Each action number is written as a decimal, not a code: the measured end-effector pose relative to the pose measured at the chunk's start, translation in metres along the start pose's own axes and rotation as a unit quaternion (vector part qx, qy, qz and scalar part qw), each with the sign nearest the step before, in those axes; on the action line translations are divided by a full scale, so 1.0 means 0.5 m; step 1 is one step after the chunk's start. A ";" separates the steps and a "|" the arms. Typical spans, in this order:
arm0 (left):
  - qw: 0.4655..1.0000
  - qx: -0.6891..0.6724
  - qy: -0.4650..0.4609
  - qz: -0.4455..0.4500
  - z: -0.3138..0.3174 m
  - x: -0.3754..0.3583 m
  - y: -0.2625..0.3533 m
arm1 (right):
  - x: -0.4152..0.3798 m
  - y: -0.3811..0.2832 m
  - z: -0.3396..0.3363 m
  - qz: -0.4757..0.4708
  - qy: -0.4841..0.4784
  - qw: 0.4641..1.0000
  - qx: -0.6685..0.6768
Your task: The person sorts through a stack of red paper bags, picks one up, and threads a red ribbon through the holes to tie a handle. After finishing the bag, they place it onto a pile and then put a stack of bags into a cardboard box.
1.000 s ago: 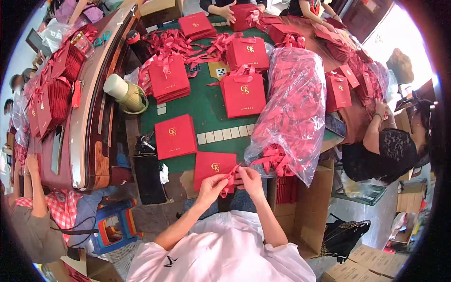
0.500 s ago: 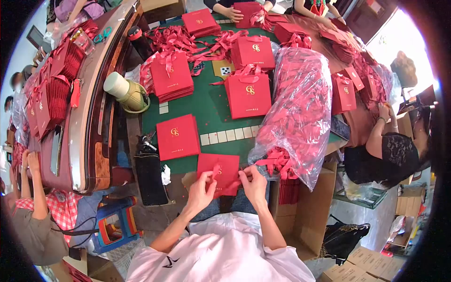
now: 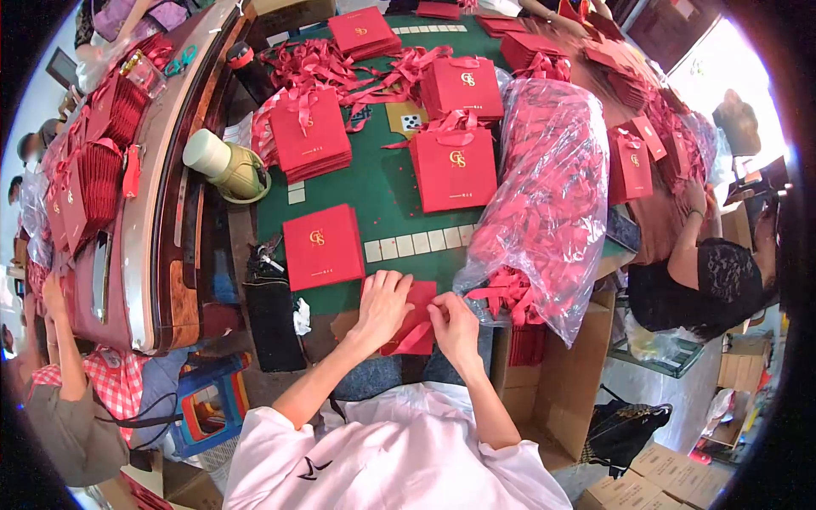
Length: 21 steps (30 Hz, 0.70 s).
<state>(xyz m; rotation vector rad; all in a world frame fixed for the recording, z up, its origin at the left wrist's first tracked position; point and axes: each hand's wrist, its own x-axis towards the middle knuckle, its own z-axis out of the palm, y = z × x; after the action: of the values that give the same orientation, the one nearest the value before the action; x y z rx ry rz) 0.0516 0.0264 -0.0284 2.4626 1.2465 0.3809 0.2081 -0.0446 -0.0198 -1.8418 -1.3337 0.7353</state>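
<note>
At the near edge of the green table, a red paper bag [image 3: 422,296] lies partly under my left hand [image 3: 384,304], whose fingers rest bent over its upper left part. My right hand [image 3: 454,326] is at the bag's right side, thumb and fingers pinched together on a pink ribbon [image 3: 414,337] that runs across the bag's lower part. What my left fingers touch beneath them is hidden. Just beyond, to the left, sits a flat stack of red bags with gold lettering [image 3: 323,248].
More stacks of red bags [image 3: 455,170] stand farther back. A clear plastic sack of ribbons [image 3: 548,187] lies on the right, above an open carton [image 3: 557,382]. A lidded bottle [image 3: 225,163] and a black pouch [image 3: 272,327] are at left. Co-workers [image 3: 722,280] sit on both sides.
My left hand has moved up and flattened over the bag, covering its lettering. The ribbon now lies lower, toward my right hand. The far co-worker's hands have left the stack at the top.
</note>
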 end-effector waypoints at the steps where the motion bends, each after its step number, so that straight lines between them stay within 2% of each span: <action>1: 1.000 0.000 -0.001 0.000 -0.003 0.002 -0.001 | 0.002 0.009 0.006 -0.034 0.011 0.999 -0.024; 3: 0.999 -0.021 0.037 0.014 -0.011 0.003 -0.001 | 0.005 0.009 0.009 -0.067 0.022 0.996 -0.047; 5: 0.998 -0.051 0.040 0.004 -0.015 0.003 0.003 | 0.006 -0.004 0.008 -0.003 -0.035 0.998 -0.051; 9: 0.991 -0.118 0.060 -0.024 -0.013 0.001 0.011 | 0.013 -0.009 0.010 0.011 -0.054 0.998 -0.036; 12: 0.988 -0.138 0.049 -0.044 -0.022 -0.003 0.014 | 0.020 -0.008 -0.003 -0.007 -0.104 0.993 -0.048; 17: 0.990 -0.128 0.047 -0.049 -0.022 -0.010 0.029 | 0.030 0.004 -0.006 -0.066 -0.121 0.989 -0.052; 21: 0.990 -0.115 0.072 -0.043 -0.025 -0.016 0.044 | 0.047 -0.004 -0.020 -0.043 -0.158 0.985 -0.054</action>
<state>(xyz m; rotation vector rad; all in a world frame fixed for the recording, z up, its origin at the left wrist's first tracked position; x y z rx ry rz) 0.0580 0.0103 -0.0085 2.2134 1.2814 0.6503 0.2221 -0.0242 -0.0131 -1.7906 -1.6724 0.9547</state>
